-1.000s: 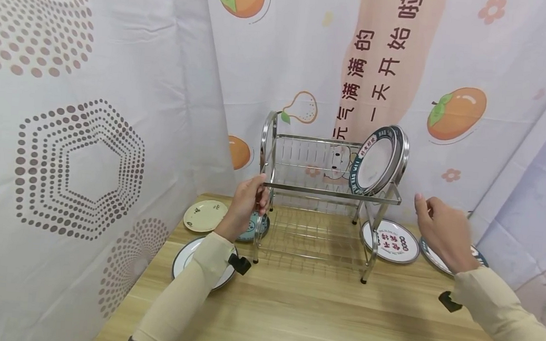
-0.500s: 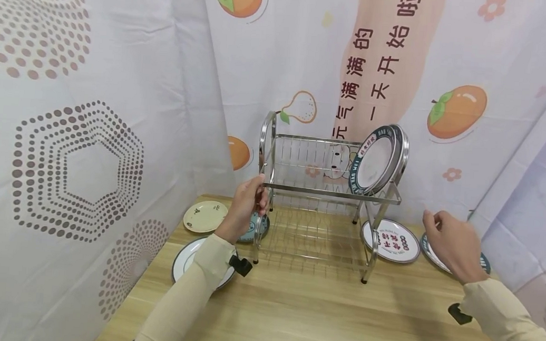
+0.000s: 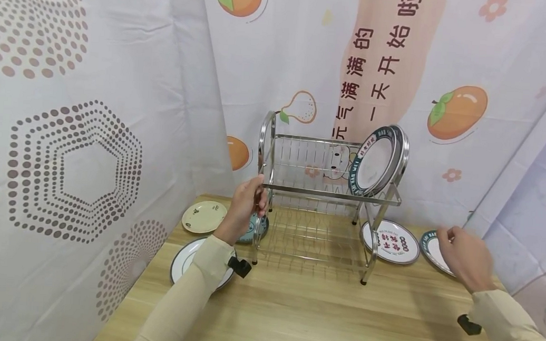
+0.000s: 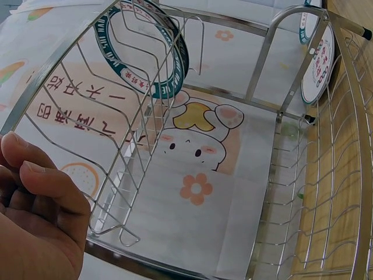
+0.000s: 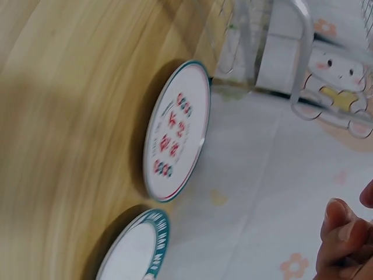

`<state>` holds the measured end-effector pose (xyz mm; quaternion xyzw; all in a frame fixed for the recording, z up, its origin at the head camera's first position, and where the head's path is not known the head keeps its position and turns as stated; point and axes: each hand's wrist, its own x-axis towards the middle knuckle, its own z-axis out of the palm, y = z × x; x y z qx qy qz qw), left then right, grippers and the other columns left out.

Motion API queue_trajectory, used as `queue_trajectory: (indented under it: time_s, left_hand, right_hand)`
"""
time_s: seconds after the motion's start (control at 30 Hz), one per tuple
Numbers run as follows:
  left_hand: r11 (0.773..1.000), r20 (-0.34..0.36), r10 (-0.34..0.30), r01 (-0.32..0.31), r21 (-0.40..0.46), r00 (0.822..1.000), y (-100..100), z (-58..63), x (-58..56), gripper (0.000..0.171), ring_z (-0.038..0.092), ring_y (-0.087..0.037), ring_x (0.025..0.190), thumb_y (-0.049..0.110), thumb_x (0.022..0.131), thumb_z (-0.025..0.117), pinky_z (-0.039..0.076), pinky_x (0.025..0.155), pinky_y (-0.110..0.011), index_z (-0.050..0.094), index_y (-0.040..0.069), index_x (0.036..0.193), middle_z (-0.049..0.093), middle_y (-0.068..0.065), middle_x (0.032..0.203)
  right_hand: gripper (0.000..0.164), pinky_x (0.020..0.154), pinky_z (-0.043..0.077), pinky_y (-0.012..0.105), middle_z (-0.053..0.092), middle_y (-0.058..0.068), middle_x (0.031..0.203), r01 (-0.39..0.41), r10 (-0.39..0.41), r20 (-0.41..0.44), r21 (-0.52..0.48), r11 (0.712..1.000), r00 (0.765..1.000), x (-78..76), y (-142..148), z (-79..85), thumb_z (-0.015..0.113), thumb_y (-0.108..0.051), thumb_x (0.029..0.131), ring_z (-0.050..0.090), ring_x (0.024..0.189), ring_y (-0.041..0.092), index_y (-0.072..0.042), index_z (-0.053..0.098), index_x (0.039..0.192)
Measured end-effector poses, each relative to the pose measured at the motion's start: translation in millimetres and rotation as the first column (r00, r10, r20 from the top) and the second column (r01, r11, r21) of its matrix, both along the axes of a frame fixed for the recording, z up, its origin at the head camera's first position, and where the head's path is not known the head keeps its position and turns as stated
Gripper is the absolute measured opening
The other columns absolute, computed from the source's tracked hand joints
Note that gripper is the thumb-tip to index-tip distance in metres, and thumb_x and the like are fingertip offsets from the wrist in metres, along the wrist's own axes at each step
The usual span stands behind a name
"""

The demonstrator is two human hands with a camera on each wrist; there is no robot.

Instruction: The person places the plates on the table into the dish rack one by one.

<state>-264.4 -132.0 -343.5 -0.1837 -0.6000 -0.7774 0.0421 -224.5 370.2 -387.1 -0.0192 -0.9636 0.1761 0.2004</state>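
A two-tier metal dish rack (image 3: 319, 193) stands on the wooden table. My left hand (image 3: 240, 210) holds its front left corner; in the left wrist view, the thumb (image 4: 13, 149) lies at the end of the top tier's front bar. Plates with a green lettered rim (image 3: 373, 161) lean upright at the right end of the top tier. My right hand (image 3: 467, 258) is over a green-rimmed plate (image 3: 431, 249) on the table at right, partly hiding it. Its fingers (image 5: 335, 248) are loosely bent and hold nothing. A white plate with red characters (image 3: 393, 243) lies beside the rack.
Left of the rack lie a cream plate (image 3: 204, 217), a blue plate (image 3: 260, 230) partly behind my left hand, and a white plate with a dark rim (image 3: 183, 262) under my forearm. Printed curtains (image 3: 310, 51) hang behind and at both sides of the table.
My right hand has moved right, away from the rack, to above the green-rimmed table plate. My left hand has stayed at the rack's corner. The plates and the rack have not moved.
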Motion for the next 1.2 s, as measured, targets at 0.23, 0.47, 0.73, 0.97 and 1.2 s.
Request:
queue_trajectory:
  time_s: [0.23,0.47,0.73,0.97,1.2]
  left_hand:
    - [1.000,0.003,-0.008,0.008,0.005,1.000,2,-1.1,0.6,0.052,0.043,-0.016,0.045,0.038,0.109,0.048,0.038,0.045,-0.027,0.035,0.009,0.068,0.045,-0.002,0.056]
    - [1.000,0.003,-0.006,0.006,0.004,1.000,2,-1.7,2.7,0.051,0.042,-0.016,0.046,0.039,0.109,0.047,0.038,0.045,-0.026,0.034,0.009,0.070,0.044,-0.001,0.056]
    - [1.000,-0.020,-0.010,0.010,-0.007,1.000,-1,-3.2,4.3,0.052,0.042,-0.016,0.046,0.037,0.110,0.046,0.038,0.045,-0.027,0.032,0.007,0.069,0.044,-0.001,0.056]
    - [1.000,-0.018,-0.013,0.013,-0.010,1.000,0,-3.5,4.9,0.054,0.042,-0.016,0.046,0.038,0.110,0.046,0.039,0.045,-0.025,0.032,0.007,0.068,0.044,-0.001,0.056]
    - [1.000,-0.001,-0.011,0.011,0.002,1.000,1,-3.1,5.6,0.053,0.043,-0.015,0.046,0.037,0.110,0.046,0.039,0.045,-0.025,0.033,0.008,0.067,0.044,-0.001,0.056]
  right_hand:
    - [0.046,0.052,0.041,0.045,0.068,0.030,0.092,0.041,-0.041,0.026,-0.010,0.999,0.999,5.4,25,-20.6,0.039,-0.032,0.105,0.064,0.077,0.051,0.003,0.067,0.098]
    - [0.052,0.051,0.041,0.048,0.066,0.035,0.094,0.081,-0.078,0.100,-0.019,0.997,0.992,11.6,39,-30.6,0.036,-0.037,0.105,0.062,0.078,0.055,0.005,0.067,0.100]
    - [0.054,0.048,0.037,0.040,0.059,0.022,0.073,0.075,-0.073,0.169,-0.008,0.997,0.983,11.1,53,-37.7,0.031,-0.040,0.107,0.057,0.065,0.039,-0.002,0.054,0.077]
    - [0.049,0.046,0.035,0.039,0.052,0.014,0.066,0.085,-0.083,0.164,-0.008,0.996,0.983,12.4,64,-50.5,0.032,-0.036,0.106,0.052,0.060,0.033,-0.011,0.044,0.066]
    - [0.052,0.048,0.039,0.042,0.056,0.018,0.066,0.069,-0.068,0.212,0.003,0.998,0.975,12.4,80,-57.7,0.031,-0.033,0.106,0.057,0.060,0.037,-0.007,0.052,0.066]
